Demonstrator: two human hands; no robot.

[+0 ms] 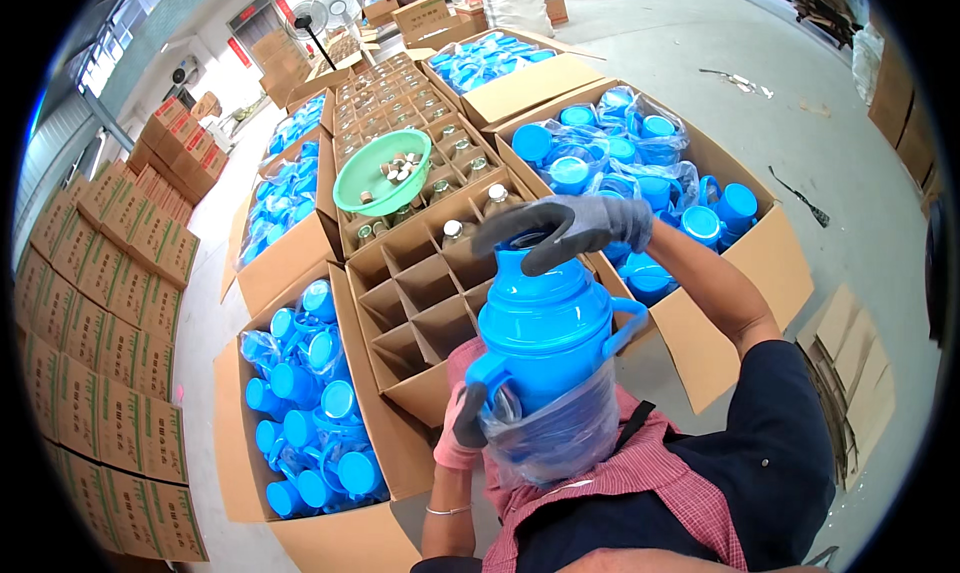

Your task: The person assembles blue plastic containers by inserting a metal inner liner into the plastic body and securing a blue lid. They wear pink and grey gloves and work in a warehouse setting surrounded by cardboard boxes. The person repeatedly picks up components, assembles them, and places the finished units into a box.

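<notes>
A large blue thermos jug (545, 318) stands upright close against my body, with a handle at each side. Clear plastic wrap (555, 433) covers its lower half. My left hand (462, 423), in a pink and grey glove, grips the jug low on its left side, by the handle. Over the jug's neck curves my right hand (565, 231) in a grey glove, thumb and fingers around the top; a dark spot shows between them, and the fingers hide most of the mouth. Just beyond the jug is a divided carton (400, 398) holding several glass bottles with white tops.
A green basin (348, 188) of small stoppers rests on the divided carton. Open cartons of blue jugs or their parts stand at the left (225, 443) and right (770, 283). Stacked boxes (120, 363) line the far left. Flattened cardboard (850, 373) lies on the floor at right.
</notes>
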